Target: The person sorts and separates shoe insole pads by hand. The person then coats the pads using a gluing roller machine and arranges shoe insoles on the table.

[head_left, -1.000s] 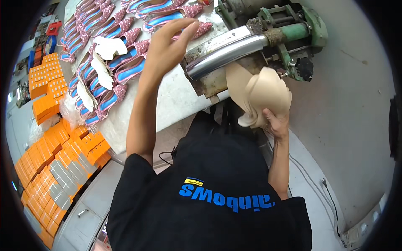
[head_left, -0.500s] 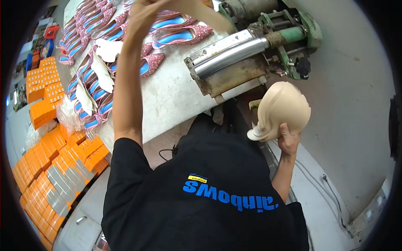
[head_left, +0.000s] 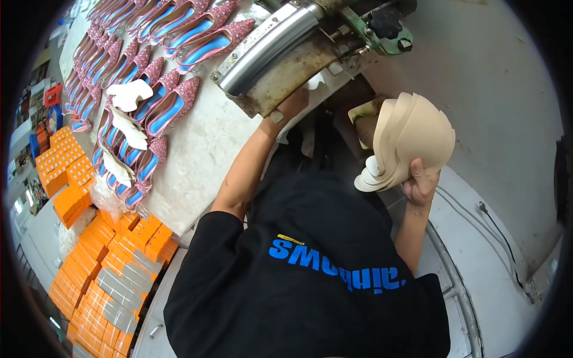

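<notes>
My right hand (head_left: 421, 184) grips a fanned stack of thin beige insoles (head_left: 418, 134), thumb on top, out to the right of the table. Small whitish rounded ends stick out at the stack's lower left. My left hand (head_left: 293, 105) reaches in below the front edge of a roller machine (head_left: 274, 51), whose body partly covers it. The fingers of that hand are hidden. Just beyond it shows a small white piece (head_left: 316, 81); I cannot tell whether the hand holds it.
Rows of pink glittery pointed shoes (head_left: 173, 107) with blue inside soles fill the table's left side. Several loose white insoles (head_left: 130, 94) lie on some of them. Orange boxes (head_left: 89, 274) are stacked at the lower left. A cable with a plug (head_left: 482, 207) hangs at the right.
My left hand has come back from over the shoes at the far side of the table to below the roller machine. The stack in my right hand is fanned wider. The view has shifted.
</notes>
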The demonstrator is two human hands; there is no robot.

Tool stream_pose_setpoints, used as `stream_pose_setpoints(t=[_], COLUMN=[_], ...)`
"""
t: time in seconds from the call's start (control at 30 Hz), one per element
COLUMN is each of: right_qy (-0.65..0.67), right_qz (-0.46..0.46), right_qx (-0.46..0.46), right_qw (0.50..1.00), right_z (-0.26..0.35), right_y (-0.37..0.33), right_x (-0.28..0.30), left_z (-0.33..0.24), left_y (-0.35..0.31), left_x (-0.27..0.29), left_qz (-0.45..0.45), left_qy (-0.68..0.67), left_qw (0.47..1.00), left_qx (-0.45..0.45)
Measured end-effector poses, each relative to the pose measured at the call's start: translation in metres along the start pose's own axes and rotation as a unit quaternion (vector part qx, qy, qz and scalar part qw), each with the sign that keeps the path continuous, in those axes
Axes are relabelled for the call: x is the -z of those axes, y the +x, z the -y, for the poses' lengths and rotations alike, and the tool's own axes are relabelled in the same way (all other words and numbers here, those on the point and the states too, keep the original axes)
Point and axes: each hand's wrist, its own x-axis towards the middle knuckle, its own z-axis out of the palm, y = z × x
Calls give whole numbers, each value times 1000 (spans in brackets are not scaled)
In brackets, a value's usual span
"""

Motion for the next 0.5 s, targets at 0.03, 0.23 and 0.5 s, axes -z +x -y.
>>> stream_pose_setpoints(t=[0.03, 0.23, 0.5], right_qy=[1, -44, -126], right_qz=[-1, 59, 283], right_qx=[-1, -8, -31], right_qw=[1000, 997, 950], right_z=[-1, -2, -9], right_y=[-1, -5, -5], right_x=[2, 10, 10], left_z=[-3, -11, -128], left_y=[1, -32, -22], left_x=[0, 18, 241], left_qz=[-16, -37, 158], left_qy=[-92, -59, -759], left_qw=[995, 998, 600], left_qx=[28, 8, 195])
